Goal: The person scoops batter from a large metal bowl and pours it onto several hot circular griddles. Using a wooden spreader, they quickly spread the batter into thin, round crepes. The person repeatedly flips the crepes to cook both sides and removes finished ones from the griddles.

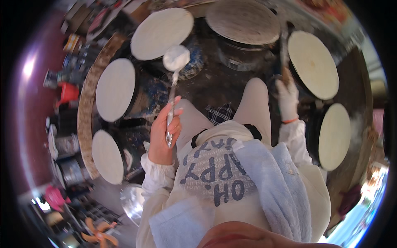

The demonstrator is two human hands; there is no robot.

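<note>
My bare left hand (166, 130) grips the handle of a metal ladle (176, 58), whose bowl holds white batter and hangs at the near edge of a round griddle covered with a pale batter sheet (162, 33). My right hand (287, 96), in a white glove with an orange band at the wrist, is closed around the handle of a long, blurred flat tool (284, 49). That tool lies between the bare brown griddle (243, 21) and a griddle with a pale yellowish sheet (314, 64). More white sheets cover the left griddles (115, 90) (107, 157).
Another coated griddle (334, 137) stands at my right, with steam beside it. A curved brown ledge (85, 102) runs round the left side. Beyond it are a red plastic container (68, 93) and an orange-bladed fan (99, 234). A shiny metal vessel (132, 201) is near my left elbow.
</note>
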